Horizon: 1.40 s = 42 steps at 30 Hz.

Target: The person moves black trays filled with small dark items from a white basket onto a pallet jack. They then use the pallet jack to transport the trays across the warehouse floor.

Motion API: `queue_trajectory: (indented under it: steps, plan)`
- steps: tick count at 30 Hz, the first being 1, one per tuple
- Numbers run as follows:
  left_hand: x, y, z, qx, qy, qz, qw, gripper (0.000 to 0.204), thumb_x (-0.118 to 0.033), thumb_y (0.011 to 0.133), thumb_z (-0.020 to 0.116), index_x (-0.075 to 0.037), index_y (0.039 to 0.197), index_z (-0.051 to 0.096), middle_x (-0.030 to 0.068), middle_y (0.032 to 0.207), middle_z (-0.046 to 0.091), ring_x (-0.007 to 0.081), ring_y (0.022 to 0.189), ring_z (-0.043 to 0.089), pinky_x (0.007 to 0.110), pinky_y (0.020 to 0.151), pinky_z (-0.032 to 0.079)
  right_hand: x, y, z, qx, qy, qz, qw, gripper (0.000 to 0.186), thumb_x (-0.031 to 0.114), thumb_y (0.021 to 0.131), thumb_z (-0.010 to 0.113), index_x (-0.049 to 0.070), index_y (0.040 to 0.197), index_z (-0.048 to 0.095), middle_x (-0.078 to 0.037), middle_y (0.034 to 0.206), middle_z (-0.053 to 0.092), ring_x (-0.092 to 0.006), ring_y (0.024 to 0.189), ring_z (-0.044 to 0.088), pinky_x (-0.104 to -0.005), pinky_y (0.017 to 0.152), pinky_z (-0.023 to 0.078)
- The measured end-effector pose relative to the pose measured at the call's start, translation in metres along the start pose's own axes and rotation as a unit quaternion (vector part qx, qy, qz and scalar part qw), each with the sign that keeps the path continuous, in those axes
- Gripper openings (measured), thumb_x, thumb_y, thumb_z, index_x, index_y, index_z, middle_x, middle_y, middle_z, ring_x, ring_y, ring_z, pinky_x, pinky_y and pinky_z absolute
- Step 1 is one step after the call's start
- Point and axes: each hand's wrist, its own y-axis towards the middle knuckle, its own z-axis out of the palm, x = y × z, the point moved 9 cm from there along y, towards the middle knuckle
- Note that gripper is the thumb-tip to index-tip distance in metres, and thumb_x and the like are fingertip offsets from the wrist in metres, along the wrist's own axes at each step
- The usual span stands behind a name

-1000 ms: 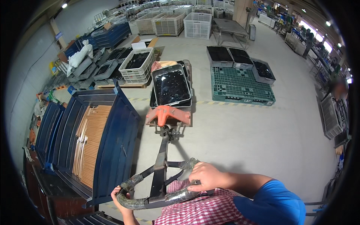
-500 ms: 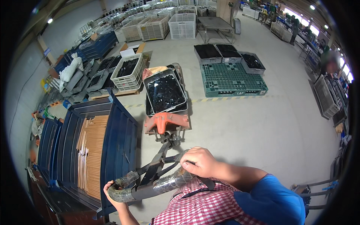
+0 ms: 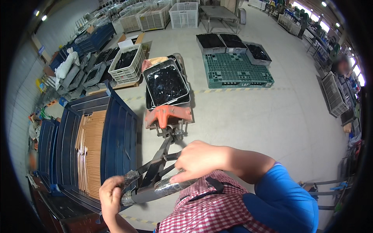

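Note:
A pallet jack with an orange body stands in front of me, its black handle wrapped in worn clear tape. My right hand is closed over the right part of the handle, thumb along the tube. My left hand curls against the handle's left end; its fingertips are partly hidden. On the jack's forks sits a grey crate full of shiny black pieces, set askew over another container.
Close on the left is a blue metal bin holding stacked brown strips. A green plastic pallet bears three bins of black parts ahead right. White crates and a metal table stand farther back. A person is at the right.
My left hand has shifted its hold at the handle's left end, its back now turned up. The right hand has slid slightly left and up. The whole scene sits higher in view.

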Motion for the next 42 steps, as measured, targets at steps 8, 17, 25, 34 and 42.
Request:
queue_trajectory:
  steps: [8,17,25,34,42]
  plan:
    - [0.020,-0.045,0.026,-0.010,0.002,-0.150,0.989,0.053,-0.040,0.091,0.039,0.003,0.073,0.064,0.0148,0.069,0.064,0.0263,0.068,0.062,0.034,0.063,0.045,0.009,-0.021,0.026,0.078,0.106,-0.116,0.985,0.052,0.053,0.075,0.057,0.002,0.078,0.065,-0.017,0.066,0.060,-0.0342,0.067,0.059,-0.0431,0.061,0.046]
    - [-0.076,-0.113,0.216,0.196,0.230,-0.373,0.877,0.044,-0.039,0.084,0.041,-0.004,0.073,0.066,0.0206,0.074,0.061,0.0386,0.078,0.059,0.045,0.073,0.045,-0.108,-0.139,0.075,0.151,-0.006,-0.144,0.978,0.065,0.066,0.069,0.052,0.003,0.071,0.067,-0.016,0.069,0.063,-0.0344,0.070,0.061,-0.0416,0.062,0.048]
    - [-0.141,-0.102,0.316,0.096,0.283,-0.317,0.900,0.038,-0.028,0.086,0.032,-0.007,0.072,0.060,0.0179,0.078,0.063,0.0374,0.076,0.060,0.046,0.071,0.046,-0.174,-0.193,0.096,0.079,-0.114,-0.110,0.984,0.066,0.068,0.071,0.048,0.005,0.070,0.068,-0.014,0.073,0.064,-0.0319,0.072,0.062,-0.0412,0.061,0.048]
    - [-0.160,-0.151,0.462,0.114,0.315,-0.275,0.901,0.040,-0.029,0.087,0.031,-0.008,0.077,0.063,0.0151,0.084,0.065,0.0338,0.079,0.062,0.044,0.069,0.048,-0.239,-0.274,0.165,0.036,-0.214,-0.108,0.970,0.067,0.072,0.071,0.045,0.010,0.070,0.068,-0.014,0.067,0.063,-0.0316,0.067,0.062,-0.0416,0.060,0.048]
    - [-0.218,-0.193,0.508,0.106,0.272,-0.325,0.900,0.038,-0.028,0.085,0.032,-0.007,0.076,0.061,0.0176,0.081,0.064,0.0356,0.078,0.061,0.045,0.071,0.046,-0.248,-0.349,0.191,0.060,-0.200,-0.122,0.970,0.069,0.073,0.072,0.043,0.008,0.067,0.067,-0.014,0.064,0.062,-0.0329,0.063,0.060,-0.0409,0.058,0.047]
